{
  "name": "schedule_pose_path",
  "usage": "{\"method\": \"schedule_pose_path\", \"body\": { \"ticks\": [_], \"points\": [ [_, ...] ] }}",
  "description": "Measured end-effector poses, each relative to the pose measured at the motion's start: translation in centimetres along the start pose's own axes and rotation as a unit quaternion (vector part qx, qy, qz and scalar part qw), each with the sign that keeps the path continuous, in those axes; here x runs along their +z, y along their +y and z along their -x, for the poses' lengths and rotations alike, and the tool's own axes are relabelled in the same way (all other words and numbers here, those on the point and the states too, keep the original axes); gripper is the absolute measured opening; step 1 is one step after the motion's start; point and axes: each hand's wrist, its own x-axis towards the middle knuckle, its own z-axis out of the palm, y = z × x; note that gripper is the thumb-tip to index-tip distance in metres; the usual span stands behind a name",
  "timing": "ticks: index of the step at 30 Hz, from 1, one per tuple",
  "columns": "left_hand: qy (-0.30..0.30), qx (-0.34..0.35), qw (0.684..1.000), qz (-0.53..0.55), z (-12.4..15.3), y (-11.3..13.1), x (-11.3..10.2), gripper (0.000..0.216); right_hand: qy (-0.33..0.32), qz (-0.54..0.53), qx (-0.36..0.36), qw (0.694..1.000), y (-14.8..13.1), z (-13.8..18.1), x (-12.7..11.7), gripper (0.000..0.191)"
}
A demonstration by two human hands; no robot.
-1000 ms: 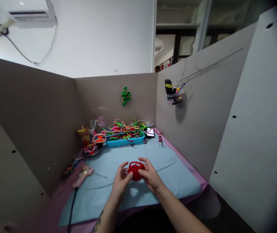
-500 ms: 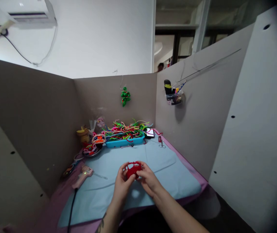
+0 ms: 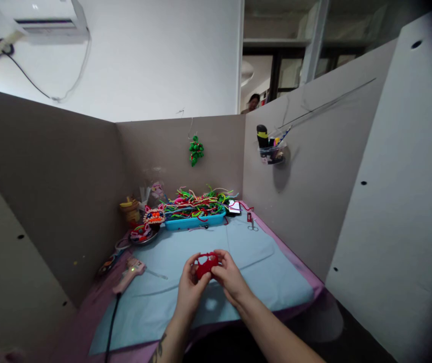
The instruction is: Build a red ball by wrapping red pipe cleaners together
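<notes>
Held between both hands, above the light blue cloth (image 3: pixel 246 287), is a small red fuzzy piece (image 3: pixel 205 269), rounded and with open gaps near its top; it looks made of bent pipe cleaners. My left hand (image 3: pixel 191 282) grips its left side, thumb at the lower edge and fingers curled behind. On the other side my right hand (image 3: pixel 231 276) pinches it, the thumb pressed on the front. The fingertips behind the piece are partly hidden.
A blue tray (image 3: pixel 195 222) heaped with coloured pipe cleaners stands at the back. Left of it a metal bowl (image 3: pixel 144 240) holds colourful pieces. A corded pink glue gun (image 3: pixel 130 275) lies left; scissors (image 3: pixel 253 227) lie back right. Grey partitions (image 3: pixel 178 171) enclose the table. Beyond, a person (image 3: pixel 253 103) is visible.
The red piece has turned slightly between my hands, and my right thumb has shifted a little on it. The person beyond the partition shows a bit more.
</notes>
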Motion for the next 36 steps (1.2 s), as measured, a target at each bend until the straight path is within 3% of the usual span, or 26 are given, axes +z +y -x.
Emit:
{"method": "schedule_pose_path", "body": {
  "ticks": [10, 21, 25, 27, 29, 31, 33, 36],
  "points": [
    [-0.022, -0.008, 1.000, -0.004, 0.2, 0.3, 0.5, 0.083, 0.011, -0.021, 0.020, 1.000, -0.6, 0.1, 0.2, 0.046],
    [-0.027, -0.010, 1.000, -0.002, 0.3, 0.2, 0.5, 0.091, 0.056, -0.032, 0.017, 0.998, 0.4, -0.2, 0.1, 0.050],
    [-0.028, -0.028, 0.998, 0.040, 0.2, 0.3, 0.2, 0.099, 0.002, -0.026, 0.027, 0.999, 0.2, 0.2, 0.2, 0.043],
    [-0.025, -0.035, 0.997, 0.060, 0.1, 0.1, 0.0, 0.102, -0.013, -0.003, 0.010, 1.000, 0.0, 0.4, -0.1, 0.039],
    [-0.014, -0.042, 0.996, 0.072, 0.0, 0.0, -0.1, 0.104, 0.011, 0.082, -0.069, 0.994, -0.3, 0.8, -0.7, 0.038],
    [-0.002, -0.045, 0.996, 0.075, -0.1, -0.1, -0.1, 0.105, 0.036, 0.228, -0.201, 0.952, -0.7, 1.2, -1.3, 0.029],
    [0.004, -0.040, 0.997, 0.073, -0.1, -0.1, -0.1, 0.104, 0.028, 0.365, -0.325, 0.872, -1.0, 1.6, -1.8, 0.018],
    [0.005, -0.028, 0.997, 0.071, 0.0, -0.1, 0.1, 0.099, 0.007, 0.471, -0.428, 0.771, -1.1, 2.1, -2.0, 0.021]
  ]
}}
